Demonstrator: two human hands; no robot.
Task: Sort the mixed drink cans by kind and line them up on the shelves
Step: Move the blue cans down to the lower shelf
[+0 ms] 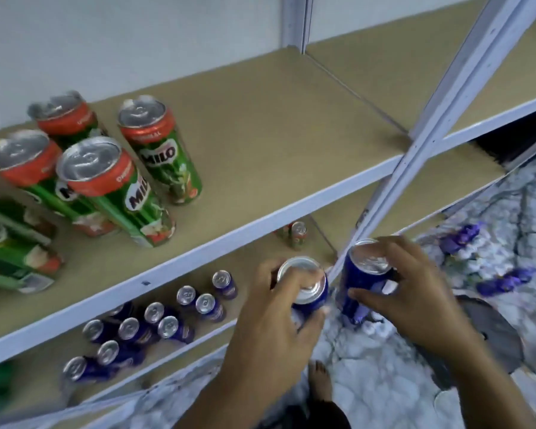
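My left hand [279, 308] grips a blue can [310, 292] from above and the side. My right hand [409, 289] holds a second blue can [361, 283] just to its right. Both cans hover in front of the lower shelf [260, 255]. On that shelf stand several blue cans [167, 320] in loose rows. A lone green Milo can [297, 235] stands farther back on it. The upper shelf [276, 144] carries several green and red Milo cans [118, 187] at the left.
A white metal upright [430, 125] of the rack runs diagonally just behind my right hand. More blue cans lie on the marble-patterned floor [505, 280] at the right. My bare foot [321, 379] shows below my hands. The right half of the upper shelf is bare board.
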